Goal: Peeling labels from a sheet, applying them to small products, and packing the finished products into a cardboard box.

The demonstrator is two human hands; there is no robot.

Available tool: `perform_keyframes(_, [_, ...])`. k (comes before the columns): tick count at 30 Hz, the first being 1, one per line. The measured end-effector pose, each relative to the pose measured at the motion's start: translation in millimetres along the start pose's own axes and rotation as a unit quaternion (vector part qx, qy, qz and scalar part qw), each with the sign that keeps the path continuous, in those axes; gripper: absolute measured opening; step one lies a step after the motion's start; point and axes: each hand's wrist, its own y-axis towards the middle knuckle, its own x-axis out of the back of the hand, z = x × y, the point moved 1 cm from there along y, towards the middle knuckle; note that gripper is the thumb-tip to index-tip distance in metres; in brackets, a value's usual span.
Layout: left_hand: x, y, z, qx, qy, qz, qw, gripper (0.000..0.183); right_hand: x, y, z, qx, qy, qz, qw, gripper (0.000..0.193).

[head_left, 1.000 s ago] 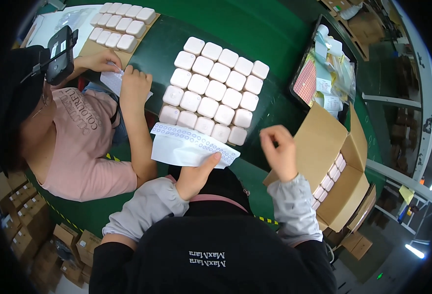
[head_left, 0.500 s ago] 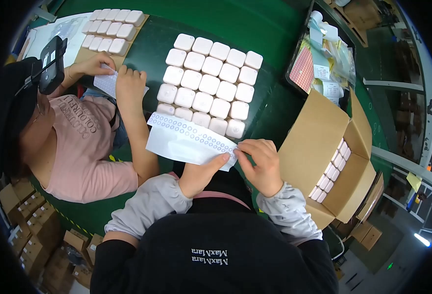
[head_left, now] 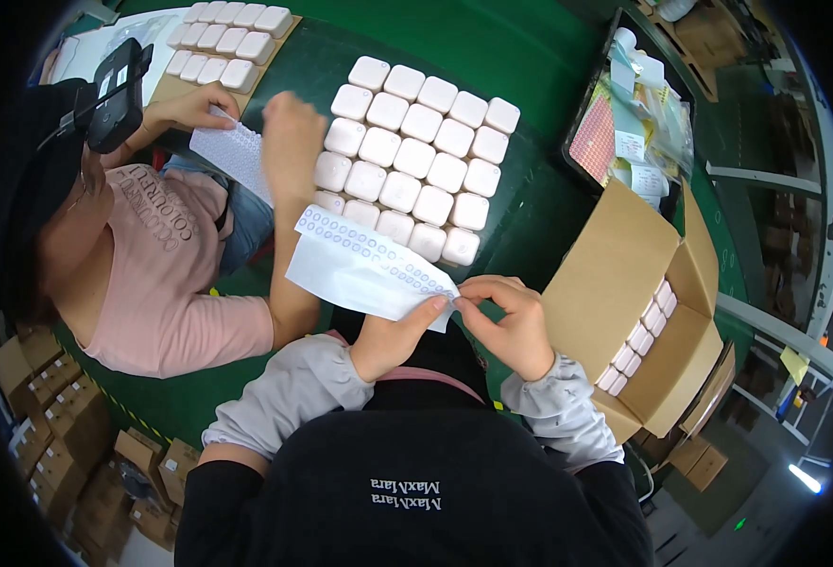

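A white sheet of small ring-shaped stickers (head_left: 355,276) slants across my lap at the table edge. My left hand (head_left: 390,342) grips its lower right part, thumb on top. At the sheet's right end my right hand (head_left: 513,329) is closed in a pinch at the corner; whether a single sticker is between the fingertips I cannot make out. Just beyond lie several rows of white, rounded square cases (head_left: 399,191) on the green table (head_left: 520,227). The sheet's upper edge overlaps the nearest row in view.
At my left a co-worker in a pink shirt (head_left: 185,317) handles another sticker sheet (head_left: 235,156). More white cases (head_left: 232,41) stand on cardboard beyond. To my right is an open carton (head_left: 610,255) with cases inside, and a black tray (head_left: 572,156) of papers and plastic bags.
The co-worker's near hand has lifted away from their sheet toward the white cases and is blurred. My hands keep hold of the sheet. The view has shifted slightly.
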Motion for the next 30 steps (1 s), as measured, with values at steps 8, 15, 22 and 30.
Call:
perform_keyframes(8, [5.9,-1.4,5.6,-0.014,0.02,0.017,1.0,0.02,3.1,10.3,-18.6,-0.028,0.069,0.037,0.997,0.006])
perform_keyframes(15, [19.9,-8.8,19.7,0.016,0.023,0.017,0.999,0.022,-15.3,17.5,-123.5,0.049,-0.22,-0.082,0.971,0.005])
perform_keyframes(22, [28.5,-12.5,29.9,0.028,0.054,0.043,0.997,0.023,-34.5,21.8,-151.1,0.128,-0.282,-0.096,0.946,0.009])
perform_keyframes(30, [30.6,-13.6,24.1,0.027,0.073,0.05,0.996,0.023,-38.5,23.6,-151.5,0.14,-0.305,-0.092,0.938,0.01])
